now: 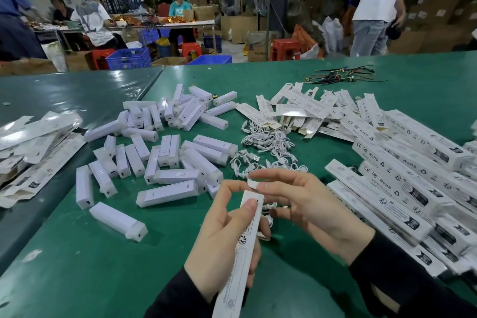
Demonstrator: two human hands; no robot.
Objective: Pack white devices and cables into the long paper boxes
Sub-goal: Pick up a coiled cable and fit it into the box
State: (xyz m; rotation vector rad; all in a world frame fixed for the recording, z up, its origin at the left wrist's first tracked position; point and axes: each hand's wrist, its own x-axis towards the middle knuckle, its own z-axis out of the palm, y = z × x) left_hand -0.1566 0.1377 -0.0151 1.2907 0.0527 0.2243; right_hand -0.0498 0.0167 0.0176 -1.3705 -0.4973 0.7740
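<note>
- left hand [222, 237]: wrapped around a long paper box [241, 253], thumb flat on the printed top face, fingers curled behind it. Box sits in the palm, held above the table.
- box long axis runs bottom-centre of view up and slightly right; far end points away from the person toward the cable pile. Near end runs out of the bottom edge.
- box look: white, narrow, black print and a round logo on top face; small end flap [253, 183] standing open at the far end.
- right hand [302, 204]: at the far end of the box, fingertips on the flap, index finger extended above it. Lower fingers curled with a bit of white cable [269, 214] showing under them; can't tell if that cable is gripped or just lying below.
- both wrists in dark sleeves.
- green table [108, 266] under everything.
- left of the hands: loose white devices [165, 155], rectangular sticks, scattered at all angles; one lone unit [118, 221] nearest the person.
- just beyond the hands: pile of coiled white cables [268, 144].
- right: stack of closed printed boxes [402, 175], CE/FC/RoHS marks, lying roughly parallel.
- further back right: flat unfolded boxes [304, 108] in a heap; another heap [33, 150] at far left.
- far edge: bundle of dark cable ties [340, 76].
- background: people at other tables, blue crates, red stools, cartons.
</note>
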